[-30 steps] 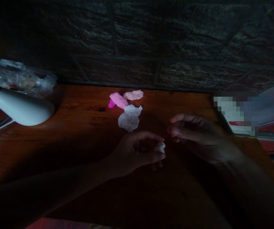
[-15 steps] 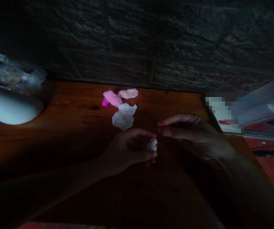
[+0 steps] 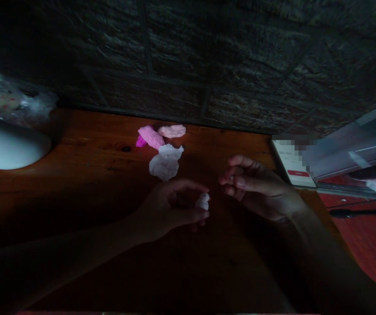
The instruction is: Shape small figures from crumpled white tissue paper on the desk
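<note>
Right fingers drew back; white lump sits between left fingers.

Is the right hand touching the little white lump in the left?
Apart. The head view shows dark tabletop between the right hand and the white lump held in the left hand.

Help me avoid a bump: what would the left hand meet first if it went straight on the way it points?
Probably the right hand, across a gap from the left hand and its small white lump, though depth is unclear in this dim picture.
</note>
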`<act>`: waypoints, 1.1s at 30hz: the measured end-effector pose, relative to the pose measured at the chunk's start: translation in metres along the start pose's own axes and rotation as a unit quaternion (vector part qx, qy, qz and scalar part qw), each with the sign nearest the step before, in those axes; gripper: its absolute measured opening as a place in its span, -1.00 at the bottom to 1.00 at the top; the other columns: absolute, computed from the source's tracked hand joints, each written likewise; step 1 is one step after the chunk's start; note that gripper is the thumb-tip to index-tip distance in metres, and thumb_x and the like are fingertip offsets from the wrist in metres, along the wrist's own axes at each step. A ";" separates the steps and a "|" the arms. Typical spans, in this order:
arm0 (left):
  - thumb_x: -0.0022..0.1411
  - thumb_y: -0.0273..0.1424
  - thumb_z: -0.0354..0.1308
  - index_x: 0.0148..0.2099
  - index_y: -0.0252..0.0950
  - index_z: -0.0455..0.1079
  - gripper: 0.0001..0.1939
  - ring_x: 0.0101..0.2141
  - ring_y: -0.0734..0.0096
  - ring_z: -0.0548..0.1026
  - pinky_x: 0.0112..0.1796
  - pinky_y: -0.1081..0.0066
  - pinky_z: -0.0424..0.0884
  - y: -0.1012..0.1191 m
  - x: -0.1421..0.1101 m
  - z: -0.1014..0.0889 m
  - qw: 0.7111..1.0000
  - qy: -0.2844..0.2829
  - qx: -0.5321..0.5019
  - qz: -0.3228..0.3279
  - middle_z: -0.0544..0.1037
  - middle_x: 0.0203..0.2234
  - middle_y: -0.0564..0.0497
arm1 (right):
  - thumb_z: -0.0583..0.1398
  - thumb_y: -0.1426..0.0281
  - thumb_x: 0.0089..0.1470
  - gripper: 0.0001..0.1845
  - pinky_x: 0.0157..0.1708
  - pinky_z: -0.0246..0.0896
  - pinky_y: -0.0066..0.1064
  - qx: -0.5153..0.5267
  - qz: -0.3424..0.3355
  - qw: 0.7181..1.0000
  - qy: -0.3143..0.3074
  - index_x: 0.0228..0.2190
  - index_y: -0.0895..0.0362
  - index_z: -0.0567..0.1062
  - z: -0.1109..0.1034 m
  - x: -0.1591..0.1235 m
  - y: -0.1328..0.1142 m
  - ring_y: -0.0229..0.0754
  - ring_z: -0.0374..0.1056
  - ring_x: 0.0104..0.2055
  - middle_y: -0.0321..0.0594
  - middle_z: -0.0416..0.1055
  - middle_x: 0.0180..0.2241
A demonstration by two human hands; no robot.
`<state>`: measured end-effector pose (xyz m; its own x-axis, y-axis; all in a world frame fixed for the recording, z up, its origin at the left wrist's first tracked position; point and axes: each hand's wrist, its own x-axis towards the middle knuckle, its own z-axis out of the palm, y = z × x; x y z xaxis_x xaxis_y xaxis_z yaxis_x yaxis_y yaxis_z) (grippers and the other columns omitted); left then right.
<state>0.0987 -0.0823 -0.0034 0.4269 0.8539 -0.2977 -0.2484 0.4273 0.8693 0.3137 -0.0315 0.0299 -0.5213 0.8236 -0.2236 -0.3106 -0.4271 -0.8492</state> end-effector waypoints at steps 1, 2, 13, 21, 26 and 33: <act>0.04 -0.46 0.50 -0.09 -0.32 0.48 -0.61 -0.46 0.43 0.63 -0.51 0.52 0.55 0.000 0.000 0.000 1.000 -0.001 0.000 -0.001 0.62 -0.41 0.06 | 0.58 0.39 -0.21 -0.68 -0.35 0.46 -0.55 0.006 0.003 1.000 -0.005 -0.34 -0.08 0.71 0.000 0.000 0.000 -0.30 0.59 -0.34 -0.40 0.66 -0.42; 0.04 -0.46 0.50 -0.09 -0.32 0.48 -0.61 -0.47 0.44 0.62 -0.51 0.53 0.55 0.000 0.000 0.000 1.000 -0.003 -0.001 -0.001 0.62 -0.42 0.06 | 0.58 0.37 -0.21 -0.68 -0.37 0.44 -0.56 0.012 0.005 1.000 -0.012 -0.34 -0.09 0.72 -0.001 0.000 0.001 -0.32 0.57 -0.36 -0.41 0.65 -0.44; 0.04 -0.49 0.47 -0.11 -0.32 0.48 -0.64 -0.50 0.48 0.60 -0.53 0.57 0.53 0.002 -0.001 0.002 1.000 -0.004 0.016 0.007 0.61 -0.45 0.09 | 0.55 0.30 -0.20 -0.67 -0.40 0.27 -0.47 -0.015 0.016 0.999 -0.025 -0.29 -0.09 0.72 0.000 0.000 0.002 -0.29 0.42 -0.42 -0.38 0.55 -0.47; 0.04 -0.51 0.47 -0.12 -0.31 0.49 -0.65 -0.48 0.49 0.59 -0.53 0.57 0.54 0.001 -0.001 0.002 1.000 0.001 0.011 0.013 0.61 -0.43 0.10 | 0.53 0.35 -0.18 -0.71 -0.44 0.26 -0.51 -0.016 0.007 0.999 -0.027 -0.31 -0.07 0.73 0.004 0.001 0.000 -0.32 0.39 -0.44 -0.39 0.54 -0.50; -0.01 -0.50 0.51 -0.14 -0.30 0.50 -0.63 -0.46 0.47 0.59 -0.53 0.56 0.53 0.001 -0.002 0.002 1.000 0.003 0.008 0.014 0.59 -0.43 0.10 | 0.50 0.45 -0.12 -0.74 -0.47 0.29 -0.57 -0.030 -0.005 0.999 -0.021 -0.30 -0.03 0.72 0.002 0.000 0.001 -0.36 0.41 -0.45 -0.39 0.54 -0.47; 0.03 -0.48 0.49 -0.13 -0.31 0.47 -0.64 -0.43 0.46 0.58 -0.52 0.56 0.54 0.000 -0.002 0.000 1.000 0.000 0.009 0.029 0.58 -0.40 0.08 | 0.47 0.50 -0.03 -0.82 -0.45 0.35 -0.57 -0.047 -0.009 0.999 -0.013 -0.34 0.01 0.71 0.003 -0.001 0.003 -0.35 0.47 -0.44 -0.36 0.61 -0.44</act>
<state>0.0981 -0.0843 -0.0029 0.4130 0.8767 -0.2465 -0.2565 0.3717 0.8922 0.3105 -0.0351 0.0291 -0.5362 0.8211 -0.1959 -0.2453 -0.3737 -0.8945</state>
